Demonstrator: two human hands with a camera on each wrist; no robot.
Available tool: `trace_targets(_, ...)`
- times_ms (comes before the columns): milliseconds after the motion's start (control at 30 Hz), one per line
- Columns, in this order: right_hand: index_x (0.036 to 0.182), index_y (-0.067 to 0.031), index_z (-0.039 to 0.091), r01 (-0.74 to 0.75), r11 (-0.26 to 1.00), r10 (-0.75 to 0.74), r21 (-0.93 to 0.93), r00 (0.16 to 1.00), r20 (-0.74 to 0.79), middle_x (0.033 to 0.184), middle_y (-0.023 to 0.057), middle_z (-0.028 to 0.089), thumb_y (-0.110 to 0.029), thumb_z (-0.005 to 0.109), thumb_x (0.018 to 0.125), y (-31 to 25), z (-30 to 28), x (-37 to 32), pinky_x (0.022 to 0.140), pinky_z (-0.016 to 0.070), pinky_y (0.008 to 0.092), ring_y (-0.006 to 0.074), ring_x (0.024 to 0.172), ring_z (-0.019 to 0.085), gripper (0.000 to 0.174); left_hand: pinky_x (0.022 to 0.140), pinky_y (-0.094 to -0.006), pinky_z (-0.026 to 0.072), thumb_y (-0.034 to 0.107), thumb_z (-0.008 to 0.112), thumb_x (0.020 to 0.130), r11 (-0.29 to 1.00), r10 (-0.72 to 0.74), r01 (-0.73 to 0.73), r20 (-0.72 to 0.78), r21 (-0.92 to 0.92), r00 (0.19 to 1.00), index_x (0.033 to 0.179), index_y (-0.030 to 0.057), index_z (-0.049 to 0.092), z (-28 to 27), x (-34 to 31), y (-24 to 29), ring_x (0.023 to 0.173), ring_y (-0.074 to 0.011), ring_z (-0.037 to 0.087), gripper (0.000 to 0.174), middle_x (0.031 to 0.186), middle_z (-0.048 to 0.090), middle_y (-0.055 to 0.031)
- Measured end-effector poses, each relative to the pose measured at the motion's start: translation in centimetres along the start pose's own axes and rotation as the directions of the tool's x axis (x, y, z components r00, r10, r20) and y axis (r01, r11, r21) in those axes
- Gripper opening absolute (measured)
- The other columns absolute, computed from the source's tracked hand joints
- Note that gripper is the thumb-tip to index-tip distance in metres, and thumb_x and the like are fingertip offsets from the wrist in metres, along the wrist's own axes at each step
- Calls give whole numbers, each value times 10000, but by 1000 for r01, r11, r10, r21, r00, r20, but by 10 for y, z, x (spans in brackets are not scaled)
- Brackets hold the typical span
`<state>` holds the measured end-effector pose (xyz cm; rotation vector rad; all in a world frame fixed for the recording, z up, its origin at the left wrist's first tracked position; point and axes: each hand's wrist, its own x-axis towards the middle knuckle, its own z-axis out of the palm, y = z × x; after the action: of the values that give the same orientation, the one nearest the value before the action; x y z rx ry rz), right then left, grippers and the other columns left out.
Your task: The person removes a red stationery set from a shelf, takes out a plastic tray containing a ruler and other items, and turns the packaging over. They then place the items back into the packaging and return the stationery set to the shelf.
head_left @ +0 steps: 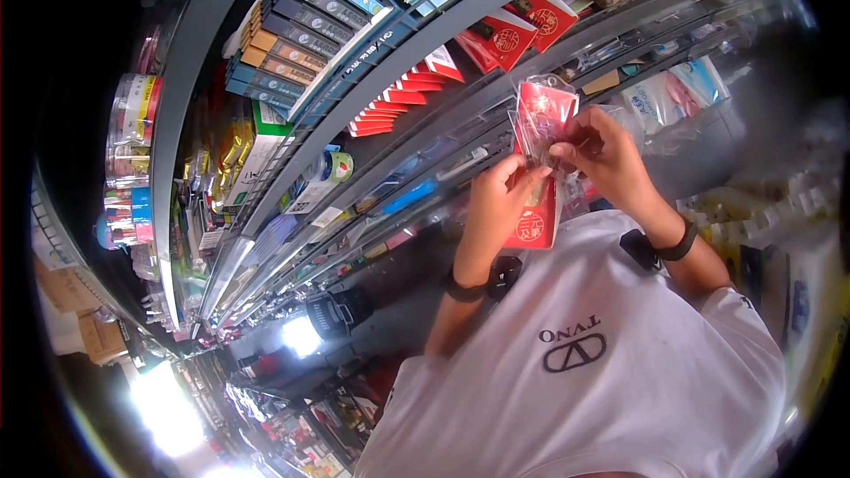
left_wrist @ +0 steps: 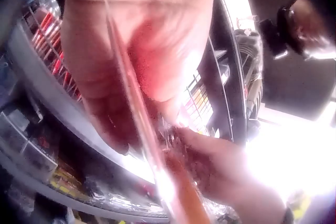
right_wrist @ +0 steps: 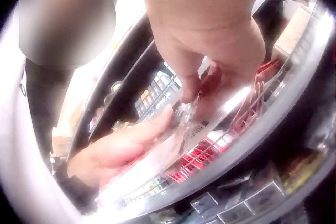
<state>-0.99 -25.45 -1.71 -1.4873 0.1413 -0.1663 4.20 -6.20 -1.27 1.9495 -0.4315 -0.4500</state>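
Both hands hold a bundle of red packets in clear plastic sleeves [head_left: 542, 115] up in front of the shop shelves. My left hand [head_left: 496, 199] grips the lower part of the bundle, thumb on its front. My right hand [head_left: 606, 155] pinches the sleeve's upper edge. In the left wrist view the packets [left_wrist: 142, 124] run edge-on across the left palm [left_wrist: 142, 50], with the right hand [left_wrist: 215, 166] beyond. The right wrist view shows the right hand's fingertips [right_wrist: 191, 90] pinching the clear sleeve [right_wrist: 184, 124], and the left hand [right_wrist: 121, 148] below it.
Long grey shelves [head_left: 372, 97] curve across the view. They carry more red packets [head_left: 505, 35], rows of flat boxes [head_left: 301, 26] and bagged goods [head_left: 673, 93]. Round tubs [head_left: 133, 124] stand at the far left. Bright lights [head_left: 168, 407] glare at the lower left.
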Motion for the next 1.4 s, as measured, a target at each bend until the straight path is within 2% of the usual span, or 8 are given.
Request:
trace_targets(300, 965, 13, 581, 25, 964, -37, -264, 999, -40, 803, 34, 612, -178, 766, 897, -9, 1, 1, 626, 486, 274, 80, 714, 573, 275, 632, -369, 485, 162, 723, 892, 993, 42, -51, 75, 109, 996, 983, -14, 657, 9, -5, 10, 645, -336, 600, 209, 775, 637, -207)
trace_targets(433, 1039, 12, 600, -122, 975, 137, -183, 988, 70, 836, 51, 598, -132, 714, 934, -6, 0, 0, 637, 484, 295, 124, 731, 590, 211, 721, -368, 513, 139, 645, 948, 994, 104, -106, 48, 24, 993, 1059, -22, 637, 12, -5, -8, 781, -321, 668, 196, 894, 671, -228)
trace_targets(533, 1052, -20, 621, 225, 898, -264, -379, 963, -52, 896, 133, 656, -125, 681, 938, -1, 4, -1, 656, 509, 378, 292, 746, 655, 166, 769, -352, 519, 149, 606, 985, 995, 51, -50, 17, -85, 999, 1117, -28, 616, 13, -4, -23, 830, -250, 678, 221, 943, 688, -214)
trace_targets(633, 1049, -35, 632, 221, 834, -277, -505, 960, -38, 970, 158, 653, -81, 621, 954, -7, 1, -2, 692, 515, 432, 387, 828, 643, 106, 786, -324, 509, 169, 585, 1010, 998, 25, -24, 16, -65, 1000, 1147, -31, 601, 6, -7, -23, 844, -168, 648, 243, 936, 692, -173)
trace_targets(833, 1083, -5, 628, 320, 754, -267, -574, 947, 177, 936, 187, 634, -73, 593, 961, 2, -13, 4, 683, 508, 393, 387, 825, 652, 144, 773, -297, 472, 214, 557, 1038, 994, -49, 54, 57, -93, 997, 1106, -30, 579, -4, -13, -33, 807, -127, 547, 254, 897, 649, -98)
trace_targets(1033, 1059, 22, 656, -193, 865, 310, -464, 931, 190, 850, 135, 683, -211, 603, 1006, -4, -19, 8, 669, 554, 326, 227, 834, 705, 245, 775, -357, 476, 206, 529, 1041, 994, 53, -49, 35, -94, 998, 1111, -22, 532, -4, -17, -36, 828, -245, 593, 239, 929, 617, -202)
trace_targets(1133, 1018, 51, 648, -277, 961, 271, -3, 936, 223, 875, 115, 711, -327, 603, 1014, 7, -12, 6, 662, 557, 331, 158, 753, 691, 381, 806, -418, 480, 199, 512, 1041, 998, 58, -59, 50, 28, 997, 1130, -21, 510, -3, -19, -31, 919, -399, 610, 237, 991, 620, -266)
trace_targets(1400, 1085, 37, 565, -216, 966, 249, -140, 925, 288, 921, 97, 670, -273, 622, 1009, 25, 1, 5, 702, 566, 301, 133, 810, 668, 324, 840, -483, 480, 182, 502, 1028, 948, 12, -61, 157, 313, 987, 1181, -20, 486, 1, -19, -18, 1052, -477, 593, 254, 1112, 630, -281)
